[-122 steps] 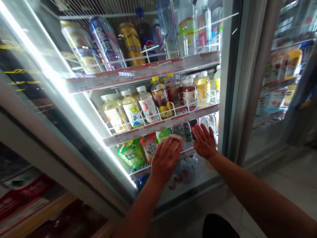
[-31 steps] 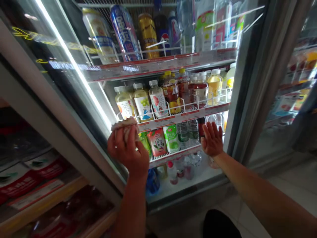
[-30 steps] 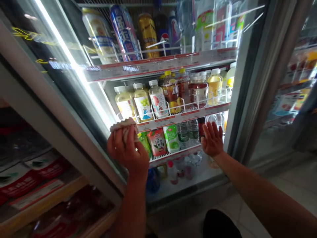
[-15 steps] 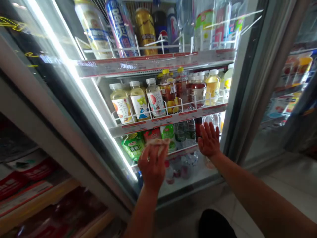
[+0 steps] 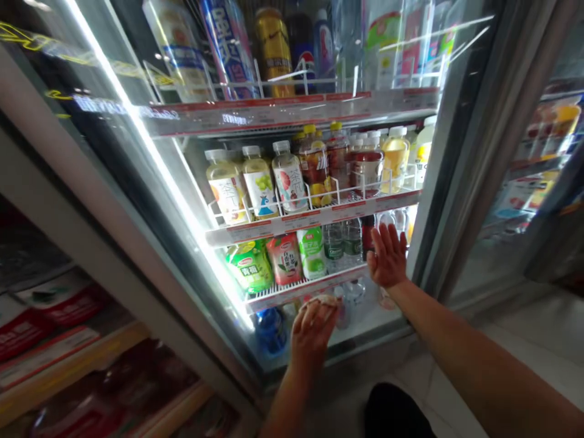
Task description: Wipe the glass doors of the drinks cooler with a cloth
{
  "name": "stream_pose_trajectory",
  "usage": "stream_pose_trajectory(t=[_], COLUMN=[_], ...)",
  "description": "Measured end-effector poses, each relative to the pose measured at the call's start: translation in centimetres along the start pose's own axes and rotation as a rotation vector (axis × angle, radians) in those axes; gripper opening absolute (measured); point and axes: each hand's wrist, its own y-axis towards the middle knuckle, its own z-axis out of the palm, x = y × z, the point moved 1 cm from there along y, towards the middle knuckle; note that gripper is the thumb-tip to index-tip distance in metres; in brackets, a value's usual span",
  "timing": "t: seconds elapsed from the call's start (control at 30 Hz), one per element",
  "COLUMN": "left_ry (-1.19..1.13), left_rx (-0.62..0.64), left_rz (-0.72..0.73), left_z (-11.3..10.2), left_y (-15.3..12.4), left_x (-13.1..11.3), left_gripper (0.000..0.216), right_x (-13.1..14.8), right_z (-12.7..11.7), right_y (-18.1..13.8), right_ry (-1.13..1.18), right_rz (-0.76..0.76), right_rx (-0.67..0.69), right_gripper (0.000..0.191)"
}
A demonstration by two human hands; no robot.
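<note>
My left hand (image 5: 314, 331) is low against the glass door (image 5: 296, 350) of a lit drinks fridge. Its fingers are closed over a pale, crumpled cloth (image 5: 326, 300), of which only the upper edge shows. To the right and higher up, my right hand (image 5: 387, 255) lies flat on the glass, fingers stretched out, holding nothing. Behind the glass, just above my left hand, stand a red drink bottle (image 5: 285, 258), a green-and-white bottle (image 5: 312, 252) and a large green bottle (image 5: 250, 266).
Tea bottles (image 5: 261, 182) fill the middle shelf, with cans (image 5: 274, 52) above and a blue bottle (image 5: 271, 331) at the bottom. A metal door frame (image 5: 438, 201) runs down the right. Stocked wooden shelving (image 5: 73, 377) stands at the left. My dark knee or shoe (image 5: 396, 410) is below.
My left hand has moved down and to the right across the glass with the cloth, uncovering the red bottle. The right hand stays flat in nearly the same place.
</note>
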Motion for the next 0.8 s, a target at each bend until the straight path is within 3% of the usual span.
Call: stream_pose_trajectory(t=[0.07,0.13,0.2,0.3,0.4,0.57,0.63,0.7,0.8], left_ry=[0.029,0.122,0.167,0.181,0.168,0.082,0.047,0.055,0.124], left_rx=[0.0,-0.061,-0.249,-0.412,-0.386,-0.102,-0.02,-0.018,-0.152], left_rz=[-0.012,-0.087,-0.21,-0.332,-0.351,-0.189,-0.146,-0.128,-0.175], left_z=[-0.6,-2.3,-4.4,-6.3,-5.5,-1.1,-0.3,-0.6,-2.6], left_y=[0.8,3.3,6.3,9.3,8.3,0.9,-0.9,-0.7,2.6], left_x=[0.7,3.2,6.4,9.4,8.1,1.0,-0.2,0.4,3.8], left_gripper=[0.04,0.042,0.039,0.04,0.041,0.04,0.041,0.04,0.039], right_x=[0.0,0.0,-0.1,-0.2,-0.2,1.5,2.2,2.7,2.8], right_z=[0.0,0.1,0.2,0.3,0.2,0.4,0.7,0.9,1.0], right_y=[0.0,-0.2,-0.3,-0.4,-0.3,-1.0,-1.7,-2.3,-2.7], right_ry=[0.0,-0.003,-0.007,-0.002,0.002,-0.002,-0.015,-0.024,-0.012], right_rz=[-0.008,-0.001,0.017,0.034,0.025,0.121,0.201,0.232,0.207], right_rx=[-0.004,0.002,0.016,0.03,0.03,0.015,0.013,0.027,0.033], right_gripper=[0.071,0.071,0.072,0.073,0.072,0.069,0.068,0.068,0.068])
